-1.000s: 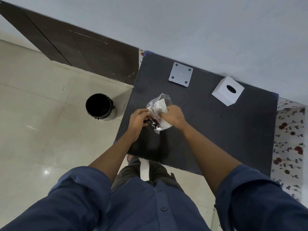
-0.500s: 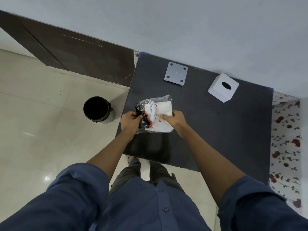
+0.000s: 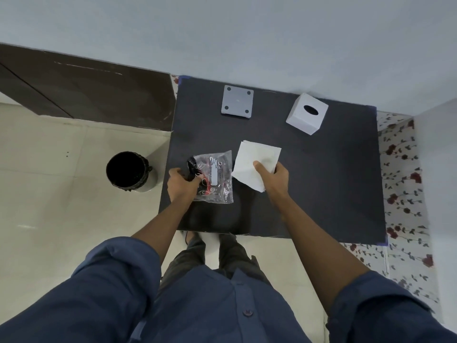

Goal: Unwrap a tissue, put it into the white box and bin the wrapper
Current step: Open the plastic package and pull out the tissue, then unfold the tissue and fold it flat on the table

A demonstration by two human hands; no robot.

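Right hand pinched the soft, folded square tissue, nearer than the white box; left hand clutched the crinkly clear plastic wrapper left of it.

The tissue has come out of the wrapper, hands now apart.

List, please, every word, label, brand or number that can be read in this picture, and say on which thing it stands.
Nothing can be read with certainty.
wrapper, in the left hand: a white label strip with small dark print, too blurred to read; red and white marks, unclear.
tissue, in the right hand: no text.
white box: no text.
grey plate: no text.
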